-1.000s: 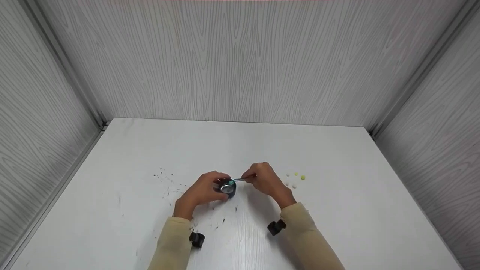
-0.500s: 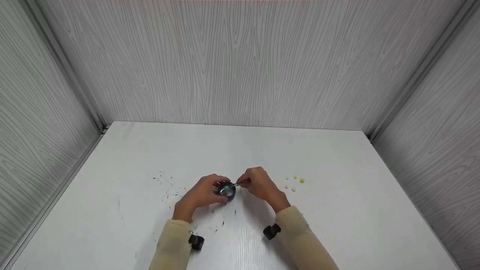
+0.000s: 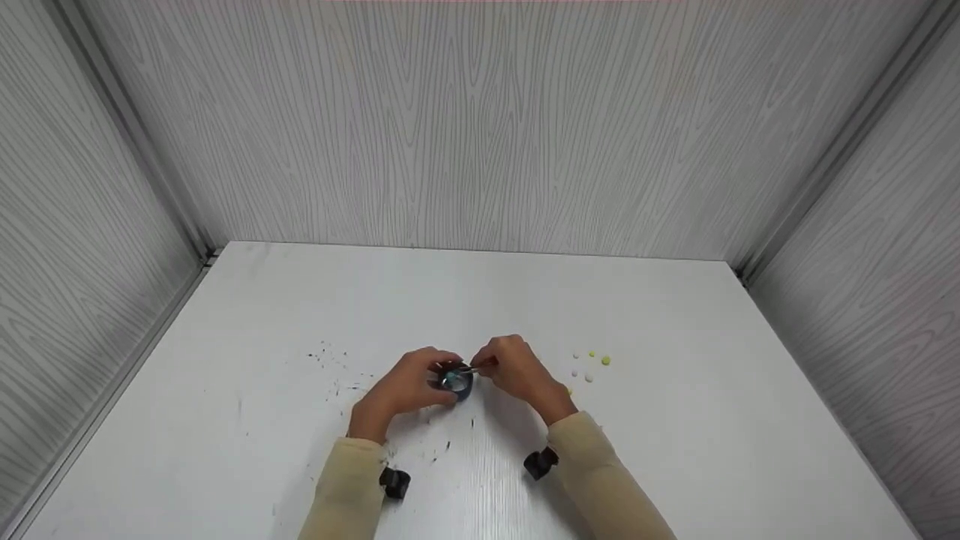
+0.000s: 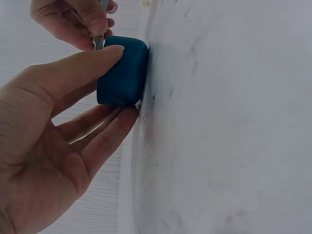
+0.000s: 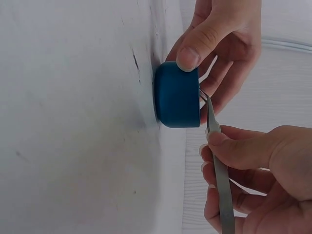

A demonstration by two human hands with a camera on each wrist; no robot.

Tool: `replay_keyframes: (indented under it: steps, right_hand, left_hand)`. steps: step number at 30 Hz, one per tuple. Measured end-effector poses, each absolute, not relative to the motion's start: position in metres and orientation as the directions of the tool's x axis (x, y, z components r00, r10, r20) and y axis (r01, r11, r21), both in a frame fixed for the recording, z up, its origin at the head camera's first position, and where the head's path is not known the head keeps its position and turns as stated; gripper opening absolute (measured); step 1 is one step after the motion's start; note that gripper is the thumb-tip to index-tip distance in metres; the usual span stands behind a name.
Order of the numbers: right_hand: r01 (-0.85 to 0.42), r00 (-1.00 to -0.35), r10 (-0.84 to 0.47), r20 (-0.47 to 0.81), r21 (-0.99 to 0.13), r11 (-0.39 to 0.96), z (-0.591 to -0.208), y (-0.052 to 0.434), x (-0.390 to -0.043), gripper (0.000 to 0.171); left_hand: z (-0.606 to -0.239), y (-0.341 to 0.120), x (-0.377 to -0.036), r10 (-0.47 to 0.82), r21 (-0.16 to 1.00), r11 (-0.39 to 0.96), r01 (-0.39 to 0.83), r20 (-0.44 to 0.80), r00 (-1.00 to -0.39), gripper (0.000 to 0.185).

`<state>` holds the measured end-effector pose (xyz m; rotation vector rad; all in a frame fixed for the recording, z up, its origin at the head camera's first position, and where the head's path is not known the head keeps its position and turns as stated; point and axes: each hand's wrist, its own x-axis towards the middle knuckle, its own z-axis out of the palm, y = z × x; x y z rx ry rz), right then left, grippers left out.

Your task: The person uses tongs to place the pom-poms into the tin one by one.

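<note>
A small blue cup (image 5: 178,97) with a shiny silvery inside stands on the white table. My left hand (image 3: 409,382) holds it, thumb on one side and fingers on the other, as the left wrist view also shows on the cup's blue wall (image 4: 123,73). My right hand (image 3: 517,367) pinches metal tweezers (image 5: 222,185) between thumb and fingers. Their tips reach in at the cup's mouth. A small teal spot shows inside the cup in the head view; whether the tips still grip it I cannot tell.
Right of my right hand lie several small round pieces, among them a yellow one (image 3: 606,361) and a white one (image 3: 589,379). Dark specks and scratches mark the table (image 3: 637,465) around my left hand. Grey wood-grain walls (image 3: 472,127) enclose the back and sides.
My right hand has moved slightly left and nearer, taking the tweezers and the teal piece from the cup's rim into its mouth. The left hand keeps holding the cup in place.
</note>
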<state>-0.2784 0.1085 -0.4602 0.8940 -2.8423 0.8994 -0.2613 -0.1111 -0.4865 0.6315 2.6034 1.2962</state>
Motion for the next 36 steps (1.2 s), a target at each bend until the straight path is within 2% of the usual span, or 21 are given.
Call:
replay_keyframes:
  steps: [18,36]
  right_hand:
    - [-0.465,-0.87,-0.479,0.116,-0.516,0.719,-0.454,0.12,-0.279,0.017]
    - [-0.436,-0.888,-0.442,0.129,-0.547,0.715,-0.451,0.132,-0.277,0.015]
  left_hand:
    - [-0.485,-0.109,-0.261,0.436,0.786,0.543,0.294,0.036,-0.899,0.054]
    - [-0.484,-0.11,-0.26,0.444,0.801,0.527,0.284,0.025,-0.895,0.053]
